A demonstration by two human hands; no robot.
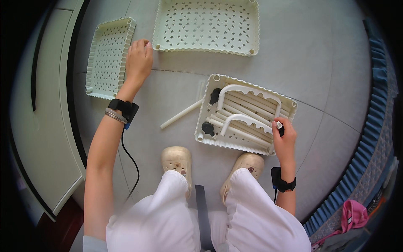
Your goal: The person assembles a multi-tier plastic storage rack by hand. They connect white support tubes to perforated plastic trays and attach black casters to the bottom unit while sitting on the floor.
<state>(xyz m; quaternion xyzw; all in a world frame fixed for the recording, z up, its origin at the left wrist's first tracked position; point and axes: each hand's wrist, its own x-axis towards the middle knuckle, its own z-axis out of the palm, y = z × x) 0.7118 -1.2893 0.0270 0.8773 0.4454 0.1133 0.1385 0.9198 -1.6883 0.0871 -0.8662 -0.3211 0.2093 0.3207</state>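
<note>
Three pale green perforated plastic trays lie on the grey floor. My left hand (138,61) rests with curled fingers between the small left tray (107,56) and the big far tray (205,26), touching the small tray's edge. The near tray (245,113) holds several white tubes, two white curved handles (247,90) and black caster wheels (208,128). My right hand (284,136) is at that tray's right rim, pinching a small black and white part (279,125). One white tube (181,114) lies loose on the floor left of the near tray.
My feet in beige shoes (177,161) stand just in front of the near tray. A white cabinet (42,105) runs along the left. A blue ruffled fabric edge (365,138) curves along the right, with a pink item (351,214) at the lower right.
</note>
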